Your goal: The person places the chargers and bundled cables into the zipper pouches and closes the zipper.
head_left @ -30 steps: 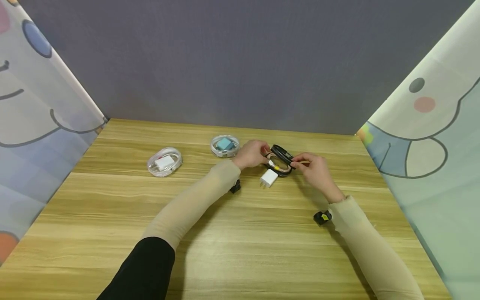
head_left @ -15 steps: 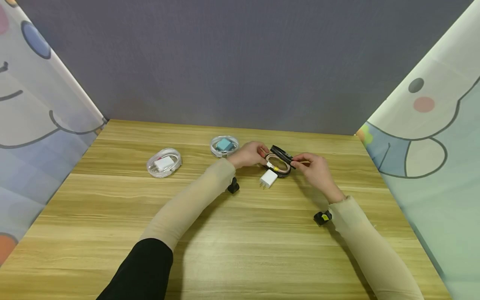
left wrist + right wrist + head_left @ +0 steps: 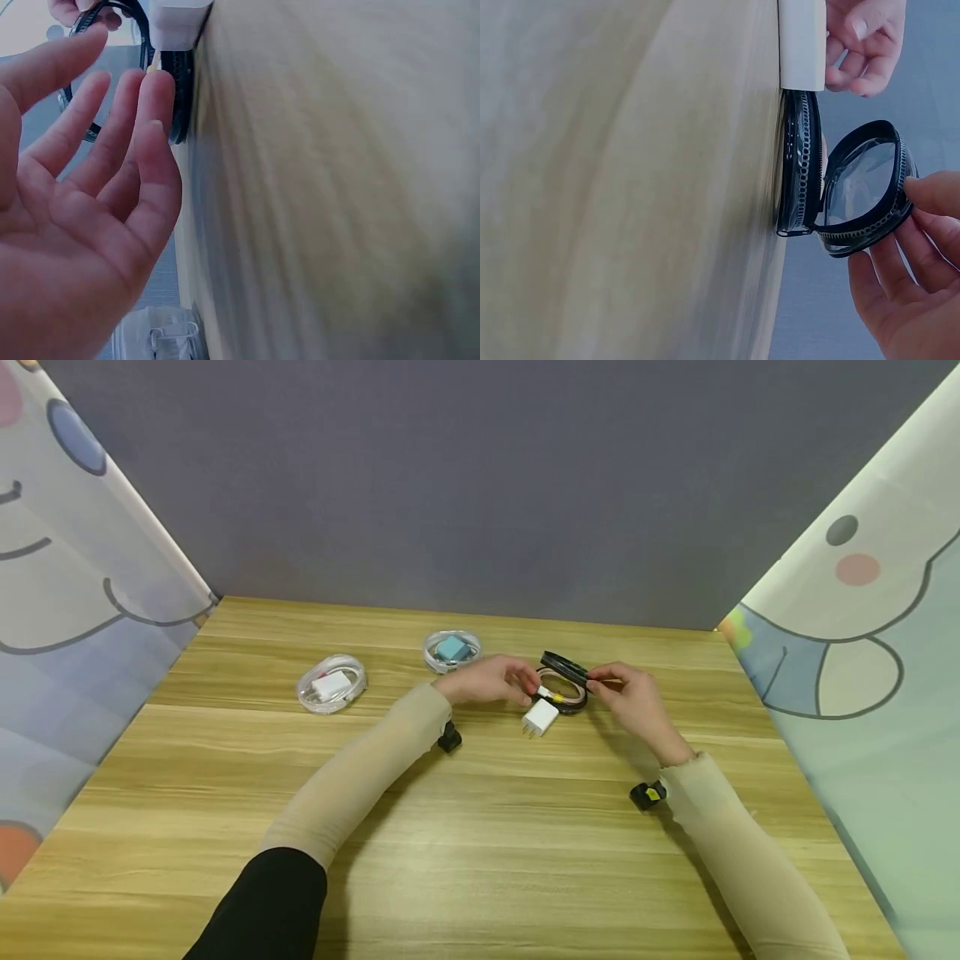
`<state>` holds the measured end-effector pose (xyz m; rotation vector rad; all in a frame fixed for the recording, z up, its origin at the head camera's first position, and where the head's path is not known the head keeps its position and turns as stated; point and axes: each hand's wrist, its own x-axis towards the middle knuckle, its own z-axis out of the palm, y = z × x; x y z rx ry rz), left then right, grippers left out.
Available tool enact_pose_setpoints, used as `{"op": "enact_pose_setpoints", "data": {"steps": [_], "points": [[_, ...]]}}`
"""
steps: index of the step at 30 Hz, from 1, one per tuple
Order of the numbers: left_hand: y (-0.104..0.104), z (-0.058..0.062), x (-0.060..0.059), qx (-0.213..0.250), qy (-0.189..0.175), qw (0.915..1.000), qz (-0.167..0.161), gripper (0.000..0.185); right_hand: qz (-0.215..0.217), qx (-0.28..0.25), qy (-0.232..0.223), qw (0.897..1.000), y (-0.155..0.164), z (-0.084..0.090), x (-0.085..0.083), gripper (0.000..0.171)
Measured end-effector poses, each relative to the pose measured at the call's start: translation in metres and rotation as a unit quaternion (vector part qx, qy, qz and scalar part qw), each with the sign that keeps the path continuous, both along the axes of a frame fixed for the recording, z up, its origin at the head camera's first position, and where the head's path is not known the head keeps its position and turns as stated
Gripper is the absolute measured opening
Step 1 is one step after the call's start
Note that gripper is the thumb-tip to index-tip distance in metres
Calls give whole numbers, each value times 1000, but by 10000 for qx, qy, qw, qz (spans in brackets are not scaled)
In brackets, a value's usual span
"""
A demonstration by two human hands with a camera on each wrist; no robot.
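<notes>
Holding up the hinged lid (image 3: 866,187) of a round black case (image 3: 562,689), the right hand (image 3: 633,702) pinches its rim between fingers and thumb — the case sits toward the table's (image 3: 480,843) far edge. The left hand (image 3: 487,679) hovers beside it, fingers loose and apart, gripping nothing. A white charger (image 3: 540,717) lies against the case's near side.

Left hand (image 3: 71,202) fills left of frame, palm toward camera, fingers (image 3: 154,112) straight and relaxed, holding nothing. Fingertips just beside black round case (image 3: 178,97) lying on bench (image 3: 337,187); contact unclear. White charger (image 3: 176,19) at top edge, beside case. Other hand's fingers (image 3: 71,9) at top left corner on case rim. Clear case (image 3: 161,337) at bottom, blurred.
</notes>
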<state>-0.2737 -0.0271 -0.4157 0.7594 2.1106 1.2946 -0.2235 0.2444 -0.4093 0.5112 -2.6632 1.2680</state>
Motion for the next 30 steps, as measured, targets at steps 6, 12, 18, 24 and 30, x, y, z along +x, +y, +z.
{"op": "enact_pose_setpoints", "data": {"steps": [6, 12, 18, 24, 30], "points": [[1, 0, 2, 179, -492, 9974, -489, 44, 3, 29, 31, 10000, -1, 2, -2, 14], [4, -2, 2, -70, -458, 9963, -723, 50, 48, 91, -28, 9999, 1, 1, -1, 14], [9, 0, 5, -460, -104, 9925, -1127, 62, 23, 176, -8, 9998, 1, -1, -1, 14], [13, 5, 9, -694, 20, 9891, -1297, 62, 20, 203, -22, 9998, 1, 0, -1, 14], [16, 5, 9, -862, 34, 9862, -1414, 59, 55, 212, 0, 9998, 2, -1, -1, 14]]}}
